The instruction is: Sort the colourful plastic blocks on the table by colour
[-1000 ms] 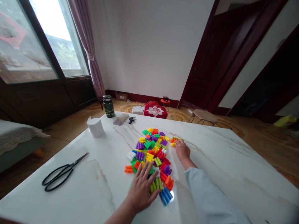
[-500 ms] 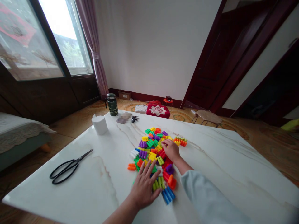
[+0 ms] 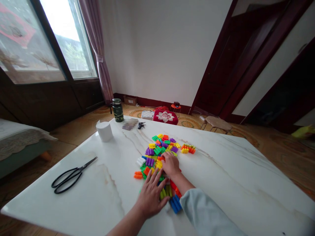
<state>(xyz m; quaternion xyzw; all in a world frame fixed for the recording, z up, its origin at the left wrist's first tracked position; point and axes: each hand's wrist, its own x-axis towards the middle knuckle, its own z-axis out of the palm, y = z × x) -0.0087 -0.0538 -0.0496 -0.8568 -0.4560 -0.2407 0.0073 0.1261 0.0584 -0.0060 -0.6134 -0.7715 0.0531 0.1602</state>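
Note:
A pile of colourful plastic building blocks (image 3: 157, 150) lies on the white marbled table (image 3: 211, 193). My left hand (image 3: 151, 195) rests on the near-left part of the pile, its fingers spread. Beneath and beside it show lime-green blocks (image 3: 165, 192) and blue blocks (image 3: 175, 204). My right hand (image 3: 170, 164) is over the middle of the pile with curled fingers. Its fingertips are at an orange block (image 3: 160, 158), close to yellow blocks (image 3: 158, 164); whatever they pinch is hidden. Apart from the pile, to its right, stands a cluster of orange and yellow blocks (image 3: 188, 148).
Black-handled scissors (image 3: 71, 177) lie at the left of the table. Behind them stand a white paper roll (image 3: 104, 131) and a camouflage flask (image 3: 117, 110). Keys (image 3: 141, 125) and a blurred item (image 3: 130, 124) lie near the far edge. Beyond it are stools (image 3: 216, 123).
My right hand has moved left and slightly nearer, from the pile's right side to its middle, now covering the red blocks. My left hand stays in place, fingers spread.

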